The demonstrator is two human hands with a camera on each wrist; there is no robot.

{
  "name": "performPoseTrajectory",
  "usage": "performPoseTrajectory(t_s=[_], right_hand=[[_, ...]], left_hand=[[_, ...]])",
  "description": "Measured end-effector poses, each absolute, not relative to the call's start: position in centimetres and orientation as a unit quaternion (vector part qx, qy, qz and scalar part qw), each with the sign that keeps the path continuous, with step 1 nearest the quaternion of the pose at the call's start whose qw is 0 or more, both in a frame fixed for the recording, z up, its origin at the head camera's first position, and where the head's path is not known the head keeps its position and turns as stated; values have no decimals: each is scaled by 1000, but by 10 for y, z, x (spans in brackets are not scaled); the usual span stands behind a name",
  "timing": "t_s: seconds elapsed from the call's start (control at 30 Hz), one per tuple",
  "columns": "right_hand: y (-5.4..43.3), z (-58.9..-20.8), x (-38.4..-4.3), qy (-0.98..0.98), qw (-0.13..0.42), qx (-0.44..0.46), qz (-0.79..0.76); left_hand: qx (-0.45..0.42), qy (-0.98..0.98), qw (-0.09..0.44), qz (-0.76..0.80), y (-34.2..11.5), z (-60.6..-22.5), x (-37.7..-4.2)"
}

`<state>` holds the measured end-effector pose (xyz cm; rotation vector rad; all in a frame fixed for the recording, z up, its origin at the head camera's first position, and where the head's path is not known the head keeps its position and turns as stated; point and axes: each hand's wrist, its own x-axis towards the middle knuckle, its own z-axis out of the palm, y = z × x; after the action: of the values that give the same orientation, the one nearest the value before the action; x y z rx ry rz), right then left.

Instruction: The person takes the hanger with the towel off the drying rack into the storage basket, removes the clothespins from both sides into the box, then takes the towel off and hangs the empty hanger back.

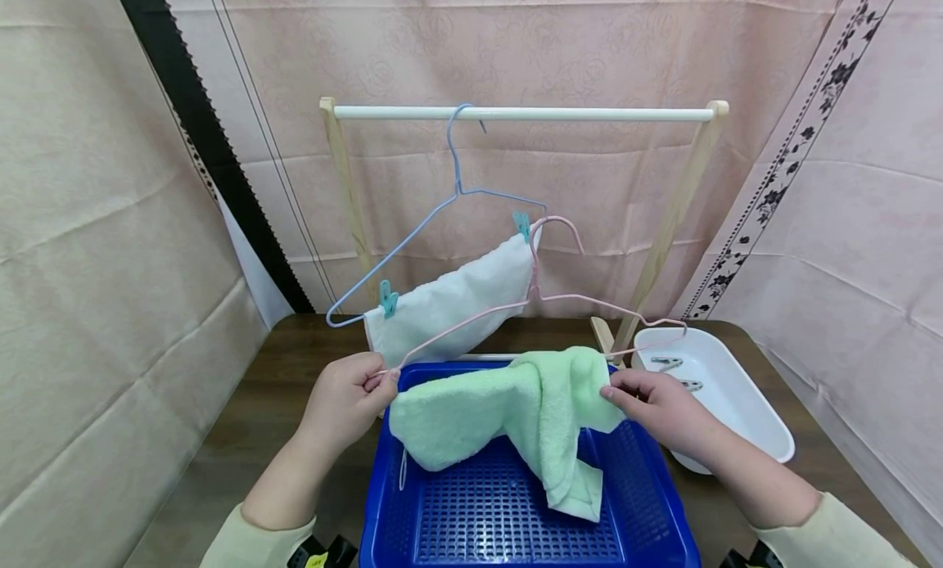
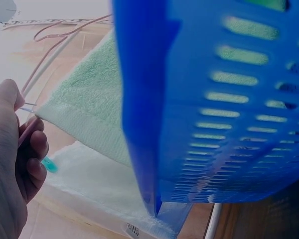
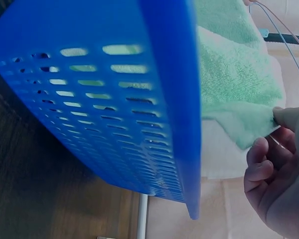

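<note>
Towel (image 1: 526, 400) over the basket (image 1: 508, 511), long axis sideways between left hand (image 1: 352, 400) and right hand (image 1: 659, 404). Hides much of the lower bar of the pink hanger (image 1: 535, 286). Pinched at its right edge by the right, the nearer; hanger's corner gripped by the left. Clips (image 1: 691, 385) in the tray (image 1: 744, 396).

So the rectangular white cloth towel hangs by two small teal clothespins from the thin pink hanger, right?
The hanger is wrong: the head view shows the white towel hanging by two teal clothespins from the thin light-blue hanger. The left hand holds the thin pink hanger.
</note>
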<state>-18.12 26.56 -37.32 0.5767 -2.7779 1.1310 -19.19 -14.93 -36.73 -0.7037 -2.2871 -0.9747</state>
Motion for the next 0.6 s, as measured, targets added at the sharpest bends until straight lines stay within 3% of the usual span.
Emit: performPoseTrajectory(t_s=[0.6], right_hand=[[259, -372, -168, -889, -24, 315, 330]], left_hand=[[-261, -846, 282, -368, -148, -366, -191]])
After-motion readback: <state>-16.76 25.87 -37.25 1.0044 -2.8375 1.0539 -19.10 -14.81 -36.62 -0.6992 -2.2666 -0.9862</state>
